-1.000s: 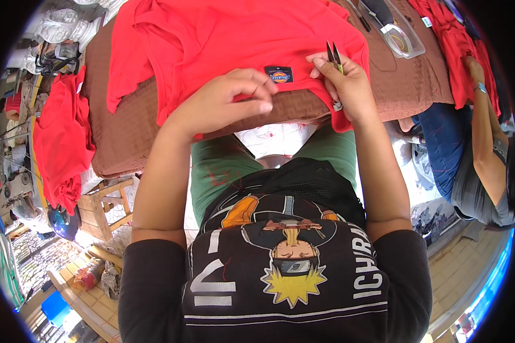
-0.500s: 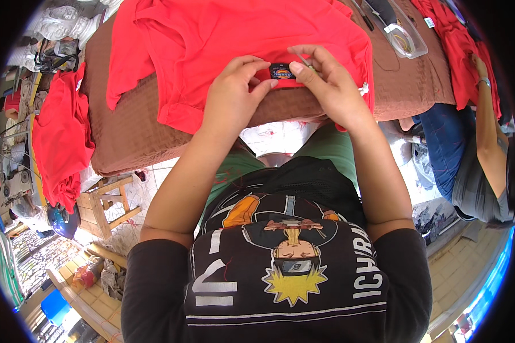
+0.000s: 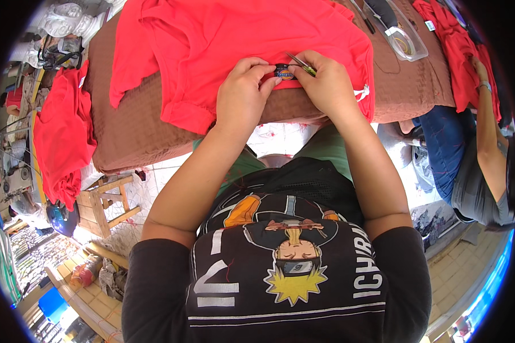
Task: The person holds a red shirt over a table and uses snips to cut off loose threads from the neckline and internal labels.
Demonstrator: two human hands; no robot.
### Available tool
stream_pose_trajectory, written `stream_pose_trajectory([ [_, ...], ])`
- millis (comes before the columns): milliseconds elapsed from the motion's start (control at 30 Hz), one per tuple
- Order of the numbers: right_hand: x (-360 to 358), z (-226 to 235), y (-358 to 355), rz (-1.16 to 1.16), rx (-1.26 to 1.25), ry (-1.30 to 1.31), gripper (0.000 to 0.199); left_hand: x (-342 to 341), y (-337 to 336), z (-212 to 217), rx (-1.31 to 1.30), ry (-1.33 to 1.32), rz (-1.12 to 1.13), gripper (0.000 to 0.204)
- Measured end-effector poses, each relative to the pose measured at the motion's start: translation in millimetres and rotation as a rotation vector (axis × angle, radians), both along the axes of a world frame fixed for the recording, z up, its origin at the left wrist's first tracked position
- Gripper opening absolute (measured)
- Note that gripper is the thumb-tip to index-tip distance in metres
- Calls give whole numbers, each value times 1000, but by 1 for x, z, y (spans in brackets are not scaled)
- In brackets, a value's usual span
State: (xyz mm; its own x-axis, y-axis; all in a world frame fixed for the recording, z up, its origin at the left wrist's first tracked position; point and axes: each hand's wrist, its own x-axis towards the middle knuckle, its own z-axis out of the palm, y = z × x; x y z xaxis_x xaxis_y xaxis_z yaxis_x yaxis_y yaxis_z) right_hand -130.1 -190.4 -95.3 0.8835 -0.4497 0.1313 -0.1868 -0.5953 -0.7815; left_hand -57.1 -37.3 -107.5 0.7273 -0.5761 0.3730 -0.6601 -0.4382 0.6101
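- We see the left hand (image 3: pixel 243 94) with its grip pinching the small dark label (image 3: pixel 284 72) against the red shirt (image 3: pixel 240 34).
- The right hand (image 3: pixel 326 83) has its grip pressed together on thin tweezers (image 3: pixel 301 63), tips at the label.
- The shirt lies spread on the brown-covered surface (image 3: pixel 131 137), the label near its front edge.
- A clear tray (image 3: pixel 407 41) sits far right; another person's arm (image 3: pixel 489 131) lies beside it.

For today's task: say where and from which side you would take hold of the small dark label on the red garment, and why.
Grip the small dark label by its short ends, coming from the near edge of the table. It lies flat on the red garment, wider than tall, and the left hand and right hand already pinch it from either end, with the snips angled in above.
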Motion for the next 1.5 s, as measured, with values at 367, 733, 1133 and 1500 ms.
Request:
stream_pose_trajectory([
  [367, -4, -9, -9, 5, 115, -53, 23, 15, 16, 14, -8, 427, -106, 17],
  [733, -14, 1, 2, 231, -28, -171, 27, 24, 14, 13, -30, 600, -87, 21],
  [1133, -13, -1, -2, 260, -96, -157, 19, 21, 12, 16, -84, 648, -81, 20],
  [1500, -12, -2, -2, 271, -175, -150, 18, 21, 11, 13, -79, 637, -69, 21],
])
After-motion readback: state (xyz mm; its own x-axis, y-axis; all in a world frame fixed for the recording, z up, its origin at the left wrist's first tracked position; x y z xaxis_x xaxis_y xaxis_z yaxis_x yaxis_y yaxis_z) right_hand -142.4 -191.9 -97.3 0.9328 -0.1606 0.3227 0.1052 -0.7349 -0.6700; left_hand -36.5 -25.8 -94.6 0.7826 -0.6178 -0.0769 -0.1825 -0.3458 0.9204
